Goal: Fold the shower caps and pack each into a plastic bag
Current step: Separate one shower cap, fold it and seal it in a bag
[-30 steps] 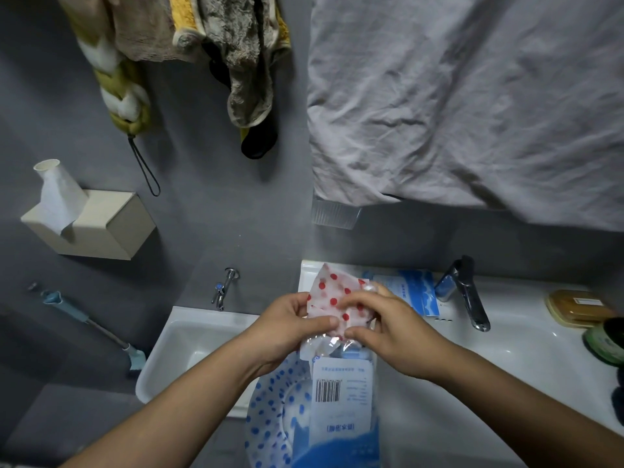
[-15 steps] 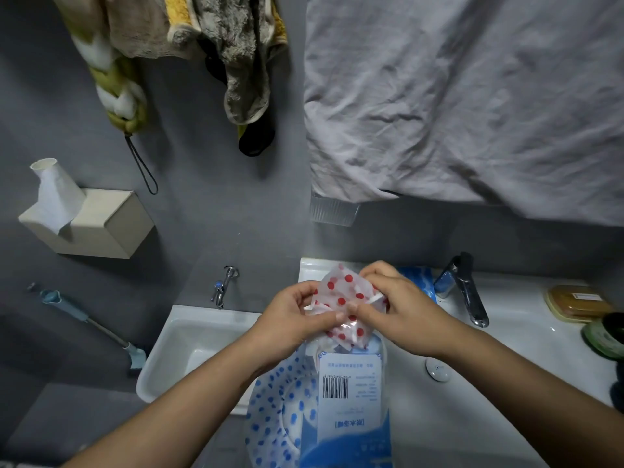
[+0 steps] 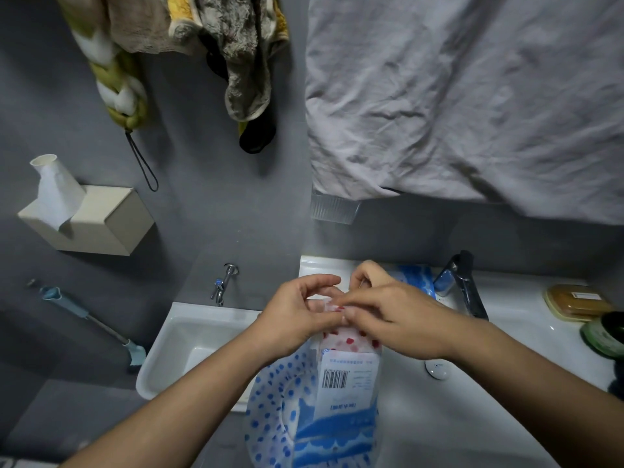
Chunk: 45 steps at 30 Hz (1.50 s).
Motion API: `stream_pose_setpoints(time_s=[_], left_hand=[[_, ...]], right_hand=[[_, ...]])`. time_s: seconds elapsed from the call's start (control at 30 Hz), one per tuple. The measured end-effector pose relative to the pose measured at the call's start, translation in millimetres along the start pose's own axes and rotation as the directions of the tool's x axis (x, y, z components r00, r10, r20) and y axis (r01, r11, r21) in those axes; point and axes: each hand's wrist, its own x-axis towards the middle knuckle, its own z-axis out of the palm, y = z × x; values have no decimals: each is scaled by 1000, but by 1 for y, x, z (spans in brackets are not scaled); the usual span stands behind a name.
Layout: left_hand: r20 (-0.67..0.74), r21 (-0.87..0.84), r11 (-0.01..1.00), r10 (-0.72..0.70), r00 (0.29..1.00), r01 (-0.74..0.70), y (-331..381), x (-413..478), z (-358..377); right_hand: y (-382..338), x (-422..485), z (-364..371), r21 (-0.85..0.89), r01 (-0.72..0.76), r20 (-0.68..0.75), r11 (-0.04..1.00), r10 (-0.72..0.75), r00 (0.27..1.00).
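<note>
Head view. My left hand (image 3: 297, 315) and right hand (image 3: 391, 319) meet over the sink bench (image 3: 472, 417), fingertips together at the mouth of the plastic bag (image 3: 347, 383). Both grips are pressed together on the bag's top edge: left thumb and forefinger pinch it from the left, right thumb and fingers pinch it from the right, the two sets touching.

The bag hangs upright below my hands, clear, with a white barcode label on its front and a blue printed band across the lower part. The red-dot cap (image 3: 344, 337) sits inside the bag's upper part, just under my fingers; only a strip of white with red dots shows between my hands and the label. How neatly it is folded I cannot tell.

A blue-dot cap (image 3: 273, 410) lies unfolded behind and left of the bag, draped over the front edge of the bench, touching the bag's left side.

Past my right hand, a blue packet (image 3: 417, 278) lies on the back rim of the bench, beside the dark faucet (image 3: 467, 285). A soap dish (image 3: 574, 302) and a green jar (image 3: 604, 332) stand at the far right. A lower basin (image 3: 175, 346) sits left of the bench, with a small tap (image 3: 224, 285) on the wall above it.

On the wall: tissue box (image 3: 91, 221) at left, hanging cloths (image 3: 243, 55) at top, a large grey sheet (image 3: 466, 96) at right.
</note>
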Motion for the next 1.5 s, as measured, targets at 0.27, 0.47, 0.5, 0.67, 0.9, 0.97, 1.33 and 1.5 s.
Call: stream_pose_setpoints(time_s=[0.27,0.47,0.5,0.67,0.9,0.97,1.33,1.5], left_hand=[[-104,-39,997,65,992,-70,3,3,-3],[-36,-40,997,64,997,-66,-4,3,1],[-24,-40,997,63,998,-64,-4,2,1],[1,-2,997,76,997,-76,-1,0,-1],[-13,-13,997,-76,997,76,-8,-4,-6],[-32,-37,992,-119,992,117,-8,-4,-6],[-155,-128,986,-128,979,109,-2,-11,-2],[-140,-121,989,-102,985,85,-2,-9,-4]], right_hand=[[-3,0,13,-132,-119,-115,984,104,988],[0,-1,19,-74,-73,124,995,81,989],[-1,-2,19,-44,-65,111,997,69,991],[2,-3,21,-43,-74,15,996,74,997],[2,-6,19,112,-91,-108,989,104,989],[5,-6,21,163,-105,-143,981,128,981],[5,-6,34,827,-238,-149,509,608,780],[7,-3,33,865,-236,-138,442,663,736]])
